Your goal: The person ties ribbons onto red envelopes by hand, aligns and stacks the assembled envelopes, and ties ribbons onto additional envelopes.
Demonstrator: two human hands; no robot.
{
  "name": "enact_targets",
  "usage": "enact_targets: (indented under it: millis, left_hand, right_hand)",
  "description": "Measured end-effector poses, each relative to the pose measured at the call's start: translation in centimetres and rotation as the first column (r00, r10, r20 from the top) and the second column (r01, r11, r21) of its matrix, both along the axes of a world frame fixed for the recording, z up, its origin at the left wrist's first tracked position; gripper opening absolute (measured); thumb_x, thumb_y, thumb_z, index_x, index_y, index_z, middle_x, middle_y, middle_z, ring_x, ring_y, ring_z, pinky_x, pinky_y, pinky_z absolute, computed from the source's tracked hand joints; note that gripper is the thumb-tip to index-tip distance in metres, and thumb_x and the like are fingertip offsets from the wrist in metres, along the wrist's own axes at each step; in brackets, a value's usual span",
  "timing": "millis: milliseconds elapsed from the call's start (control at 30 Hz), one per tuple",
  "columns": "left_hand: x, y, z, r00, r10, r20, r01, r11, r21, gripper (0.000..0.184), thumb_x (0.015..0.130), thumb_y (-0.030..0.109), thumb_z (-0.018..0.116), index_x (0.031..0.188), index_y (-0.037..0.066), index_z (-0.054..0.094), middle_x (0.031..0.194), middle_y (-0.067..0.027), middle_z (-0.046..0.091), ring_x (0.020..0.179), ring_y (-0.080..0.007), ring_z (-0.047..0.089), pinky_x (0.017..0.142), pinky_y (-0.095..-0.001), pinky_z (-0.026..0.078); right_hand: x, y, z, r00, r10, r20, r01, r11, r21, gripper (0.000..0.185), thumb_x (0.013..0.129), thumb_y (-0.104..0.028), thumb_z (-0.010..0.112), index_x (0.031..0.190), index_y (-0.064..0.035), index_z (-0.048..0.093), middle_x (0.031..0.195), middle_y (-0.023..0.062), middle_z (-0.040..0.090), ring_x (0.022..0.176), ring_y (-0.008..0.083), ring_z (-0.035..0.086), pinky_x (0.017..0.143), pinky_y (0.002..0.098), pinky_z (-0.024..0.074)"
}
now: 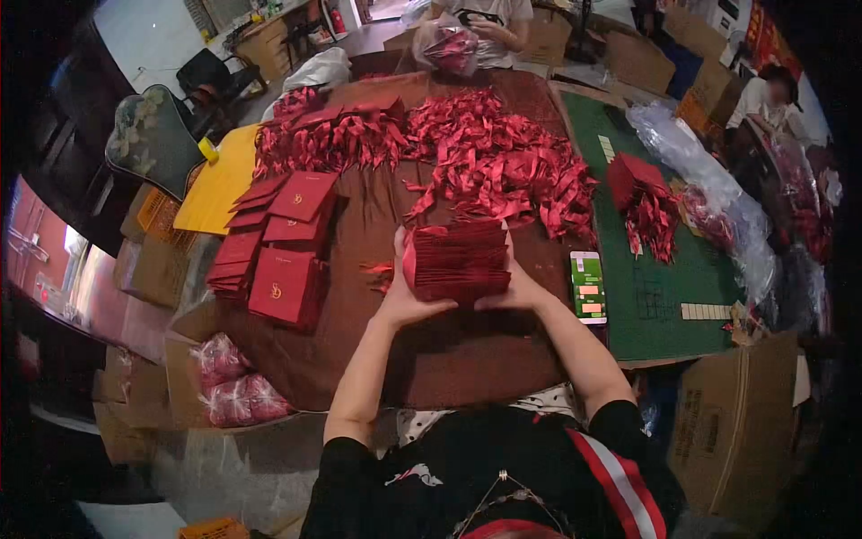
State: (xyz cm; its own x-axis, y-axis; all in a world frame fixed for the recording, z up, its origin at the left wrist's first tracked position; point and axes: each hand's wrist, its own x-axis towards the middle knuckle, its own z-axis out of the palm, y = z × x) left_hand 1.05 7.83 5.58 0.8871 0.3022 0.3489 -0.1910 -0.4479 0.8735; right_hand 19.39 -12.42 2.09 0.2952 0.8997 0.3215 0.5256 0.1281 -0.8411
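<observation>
A thick stack of flat red envelopes (460, 259) is held upright on edge, its layered edges turned toward me. My left hand (410, 296) presses on its left side, and my right hand (523, 289) on its right side. Both thumbs point inward along the near side. Just left of my left hand lies a small orange-red scrap of ribbon (379, 273). Beyond the stack spreads a big heap of red ribbons (503, 157). To the left are piles of square red envelopes (285, 287) with a gold emblem.
On the green cutting mat (660, 310) at right lie a phone (588, 287), a ribboned red bundle (645, 202) and clear plastic bags (709, 193). Bagged red goods (241, 386) sit at the table's left corner. One person (489, 31) stands opposite; another (772, 108) sits at right.
</observation>
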Motion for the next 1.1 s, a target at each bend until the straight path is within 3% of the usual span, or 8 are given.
enact_targets:
  millis: [67,133,267,467,500,633,867,1100]
  left_hand:
    - [0.0,0.6,-1.1,0.998,-0.02,0.052,0.019,1.0,0.02,0.155,0.058,0.028,0.099,0.157,0.011,-0.019,0.16,-0.0177,0.026,0.148,-0.029,0.028,0.121,-0.0456,0.027]
    - [-0.8,-0.4,0.0,0.999,-0.044,-0.022,0.034,0.943,-0.332,0.154,0.058,0.027,0.099,0.158,0.011,-0.017,0.159,-0.017,0.028,0.146,-0.0281,0.033,0.12,-0.0442,0.031]
    - [-0.3,0.2,-2.7,0.996,0.041,0.08,-0.042,0.999,0.017,0.149,0.058,0.023,0.099,0.159,0.009,-0.01,0.155,-0.0152,0.034,0.142,-0.0266,0.039,0.117,-0.0422,0.034]
    - [-0.7,-1.8,3.1,0.999,0.044,0.018,-0.048,0.95,0.31,0.142,0.057,0.028,0.098,0.158,0.009,0.0,0.15,-0.015,0.042,0.14,-0.0267,0.042,0.118,-0.0444,0.033]
    - [-0.6,-2.1,4.5,0.996,0.066,-0.057,-0.012,0.747,0.665,0.141,0.058,0.029,0.098,0.157,0.009,0.0,0.148,-0.0149,0.045,0.14,-0.0271,0.042,0.118,-0.045,0.034]
    - [-0.8,-2.4,0.2,0.991,0.129,0.032,-0.13,0.99,0.055,0.137,0.062,0.028,0.096,0.156,0.011,-0.002,0.143,-0.014,0.049,0.135,-0.0279,0.048,0.116,-0.0468,0.036]
    - [-0.3,-1.0,-1.8,0.985,0.174,0.012,-0.174,0.977,0.12,0.137,0.061,0.027,0.097,0.156,0.007,0.0,0.144,-0.0173,0.045,0.135,-0.0308,0.047,0.116,-0.0444,0.035]
    - [-1.6,0.2,0.8,1.0,-0.001,-0.018,0.002,0.998,0.063,0.141,0.06,0.029,0.096,0.16,0.006,0.0,0.158,-0.0166,0.028,0.147,-0.0289,0.031,0.121,-0.0431,0.026]
  right_hand:
    - [-0.9,-0.3,2.6,0.964,0.001,0.267,-0.009,1.0,0.029,0.158,0.059,-0.035,0.098,0.157,-0.0133,-0.024,0.167,0.0191,-0.007,0.155,0.0274,0.005,0.126,0.0432,0.0089]
    - [0.1,-0.8,2.6,0.971,0.103,-0.214,-0.098,0.995,0.035,0.151,0.061,-0.033,0.097,0.16,-0.0159,-0.016,0.168,0.0184,-0.005,0.155,0.0273,0.004,0.125,0.0421,0.0078]
    - [-1.1,1.3,2.0,0.668,0.195,-0.718,0.024,0.959,0.283,0.082,0.101,-0.02,0.057,0.163,-0.0148,0.003,0.167,0.0138,0.012,0.153,0.0273,0.017,0.122,0.0384,0.0178]
    - [-2.5,1.8,10.4,0.381,0.039,-0.924,0.202,0.971,0.124,0.078,0.101,-0.04,0.055,0.16,-0.0049,0.017,0.164,0.0156,0.024,0.151,0.0263,0.023,0.122,0.0369,0.0186]
    - [-0.5,4.0,3.7,0.773,-0.216,-0.597,0.304,0.951,0.05,0.073,0.102,-0.029,0.054,0.161,-0.0055,0.017,0.165,0.0131,0.021,0.151,0.0226,0.024,0.122,0.0368,0.0184]
    - [-0.7,4.1,4.5,0.814,-0.133,-0.565,0.21,0.975,0.073,0.078,0.095,-0.033,0.065,0.156,-0.0057,0.025,0.162,0.0152,0.026,0.152,0.0251,0.018,0.122,0.0357,0.0147]
    - [0.4,-1.0,7.0,0.972,0.166,-0.169,-0.172,0.985,-0.019,0.149,0.056,-0.044,0.097,0.162,-0.0135,-0.003,0.167,0.0152,0.007,0.154,0.0299,0.01,0.124,0.0442,0.014]
    - [0.0,2.6,1.9,0.88,0.018,-0.474,0.071,0.983,0.169,0.096,0.062,-0.012,0.096,0.141,-0.0122,0.041,0.139,0.0088,0.054,0.128,0.0203,0.053,0.108,0.0393,0.0439]
